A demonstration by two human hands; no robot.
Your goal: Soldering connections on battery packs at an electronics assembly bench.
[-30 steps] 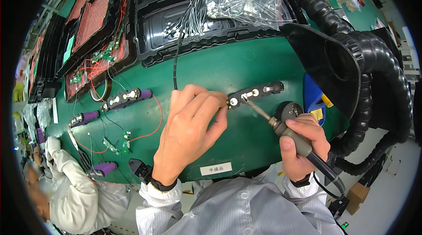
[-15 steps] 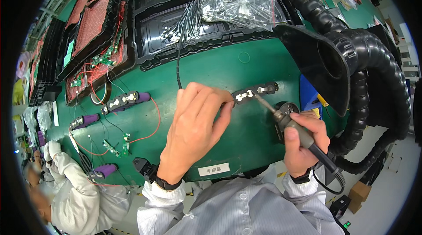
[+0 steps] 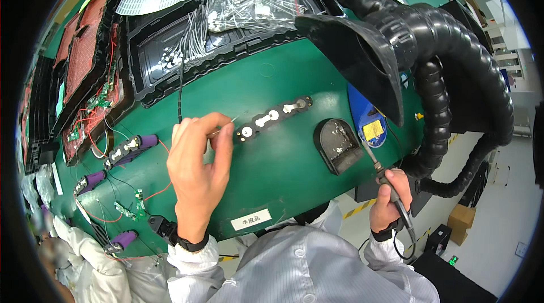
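Observation:
My right hand (image 3: 390, 204) grips a soldering iron (image 3: 372, 157), its tip over the blue stand (image 3: 360, 105) beside a yellow sponge (image 3: 373, 130). Thumb and forefinger of my left hand (image 3: 198, 164) are pinched on a thin wire (image 3: 234, 119), probably solder, whose end sticks out past the fingertips. Just right of those fingers lies a black battery holder strip (image 3: 279, 116) with round white cell ends and metal tabs. Between the strip and the iron sits a black dish (image 3: 340, 150) with small pale scraps inside.
A black fume hose hood (image 3: 362, 54) overhangs the right side. At the back, a black tray (image 3: 147, 59) holds bagged white-tipped wires (image 3: 243, 5). To the left are purple battery packs (image 3: 148, 141), small green circuit boards (image 3: 133, 207) and stacked trays (image 3: 85, 37). Another person's sleeve (image 3: 90, 257) shows lower left.
The iron has left the battery strip and swung right to the blue stand. My left hand has drawn slightly away from the strip. The whole view has shifted, uncovering the dish.

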